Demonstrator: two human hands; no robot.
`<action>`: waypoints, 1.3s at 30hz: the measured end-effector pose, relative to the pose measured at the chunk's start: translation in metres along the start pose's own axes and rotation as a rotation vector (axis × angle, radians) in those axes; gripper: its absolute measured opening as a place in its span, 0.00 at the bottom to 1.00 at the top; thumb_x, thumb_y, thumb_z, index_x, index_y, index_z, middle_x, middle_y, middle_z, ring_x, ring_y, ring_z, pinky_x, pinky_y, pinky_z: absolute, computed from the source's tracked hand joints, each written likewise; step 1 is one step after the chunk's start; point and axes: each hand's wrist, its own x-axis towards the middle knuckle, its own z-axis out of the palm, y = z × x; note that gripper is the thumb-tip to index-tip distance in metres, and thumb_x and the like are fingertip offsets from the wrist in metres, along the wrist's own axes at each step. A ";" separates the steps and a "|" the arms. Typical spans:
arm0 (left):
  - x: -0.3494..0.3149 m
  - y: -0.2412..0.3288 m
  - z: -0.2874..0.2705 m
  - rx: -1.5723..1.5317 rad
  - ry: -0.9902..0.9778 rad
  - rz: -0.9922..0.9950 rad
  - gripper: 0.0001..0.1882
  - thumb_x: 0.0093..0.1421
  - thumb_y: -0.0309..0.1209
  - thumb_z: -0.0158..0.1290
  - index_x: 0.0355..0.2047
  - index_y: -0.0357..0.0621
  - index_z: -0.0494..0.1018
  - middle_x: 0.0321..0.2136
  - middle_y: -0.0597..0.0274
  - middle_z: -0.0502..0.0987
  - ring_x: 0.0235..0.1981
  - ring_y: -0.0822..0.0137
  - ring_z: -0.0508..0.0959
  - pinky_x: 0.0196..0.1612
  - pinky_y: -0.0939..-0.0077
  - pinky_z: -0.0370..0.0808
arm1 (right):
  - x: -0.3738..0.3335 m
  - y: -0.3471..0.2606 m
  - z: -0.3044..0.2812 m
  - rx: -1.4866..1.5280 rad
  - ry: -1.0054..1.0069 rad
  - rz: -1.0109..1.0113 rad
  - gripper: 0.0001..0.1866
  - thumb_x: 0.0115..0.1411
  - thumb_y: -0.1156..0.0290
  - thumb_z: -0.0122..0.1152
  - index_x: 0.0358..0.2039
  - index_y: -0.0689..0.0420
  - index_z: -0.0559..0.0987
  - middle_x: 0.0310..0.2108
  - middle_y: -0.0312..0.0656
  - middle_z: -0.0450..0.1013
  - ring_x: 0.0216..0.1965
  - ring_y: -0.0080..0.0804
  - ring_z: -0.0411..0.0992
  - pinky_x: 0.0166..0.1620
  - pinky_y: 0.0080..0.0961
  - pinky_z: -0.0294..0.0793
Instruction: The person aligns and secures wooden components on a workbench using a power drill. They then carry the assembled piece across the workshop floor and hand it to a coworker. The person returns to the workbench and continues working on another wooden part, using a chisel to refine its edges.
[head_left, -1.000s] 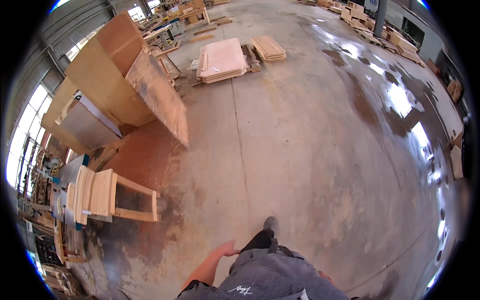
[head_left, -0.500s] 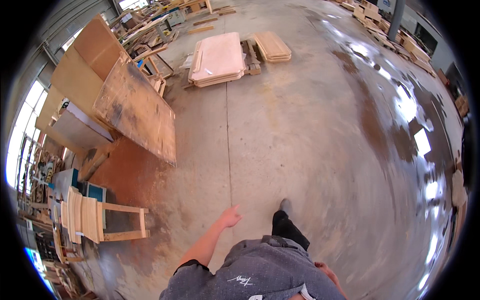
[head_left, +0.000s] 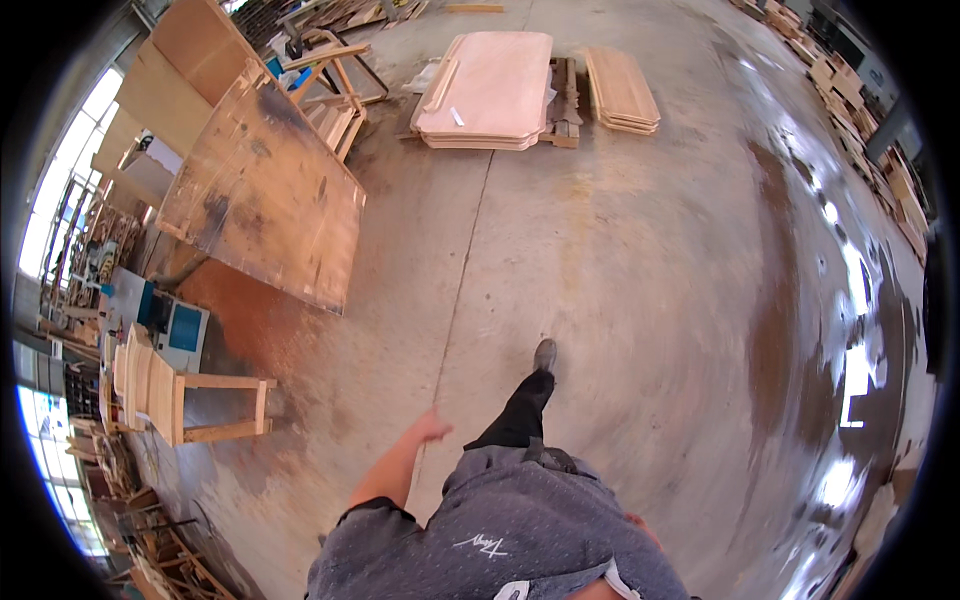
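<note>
My left hand (head_left: 430,428) hangs ahead of my body over the bare concrete floor, slightly smeared by motion. It holds nothing, and its fingers look loosely apart. Only a sliver of skin from my right arm or hand (head_left: 646,530) shows at the right edge of my grey shirt (head_left: 500,520); its fingers are hidden. Neither hand touches anything that I can see. One leg in black trousers is stretched forward, with a dark shoe (head_left: 545,354) on the floor.
Ahead, stacked pale panels (head_left: 490,85) lie on a pallet (head_left: 566,105) beside narrower boards (head_left: 622,88). A large stained board (head_left: 265,190) leans at left, near a wooden frame piece (head_left: 150,390) with legs. Wet, shiny patches (head_left: 775,300) cover the floor at right.
I have stepped forward; the panel stacks now sit further right in view, and the leaning board and frame piece have shifted. My left hand has swung left. Less of my right hand shows.
</note>
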 end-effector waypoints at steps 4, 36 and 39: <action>0.096 0.223 -0.128 -0.027 0.320 0.180 0.51 0.58 0.47 0.60 0.72 0.38 0.44 0.67 0.38 0.58 0.68 0.46 0.60 0.69 0.57 0.59 | 0.054 -0.109 -0.057 -0.113 0.037 0.034 0.15 0.62 0.69 0.62 0.46 0.63 0.78 0.40 0.39 0.79 0.41 0.26 0.75 0.46 0.25 0.74; 0.415 0.819 -0.616 -0.516 0.530 -0.047 0.55 0.49 0.27 0.52 0.73 0.38 0.32 0.24 0.50 0.81 0.29 0.56 0.83 0.39 0.62 0.78 | 0.432 -0.923 -0.394 -0.639 -0.124 0.243 0.13 0.62 0.70 0.60 0.46 0.59 0.80 0.39 0.36 0.79 0.40 0.24 0.74 0.46 0.26 0.72; 0.490 0.807 -0.633 -0.474 0.540 -0.011 0.53 0.56 0.43 0.53 0.73 0.38 0.34 0.29 0.45 0.81 0.36 0.51 0.82 0.47 0.57 0.76 | 0.445 -0.984 -0.382 -0.678 -0.132 0.244 0.12 0.62 0.71 0.61 0.45 0.59 0.80 0.38 0.35 0.79 0.39 0.24 0.74 0.44 0.26 0.73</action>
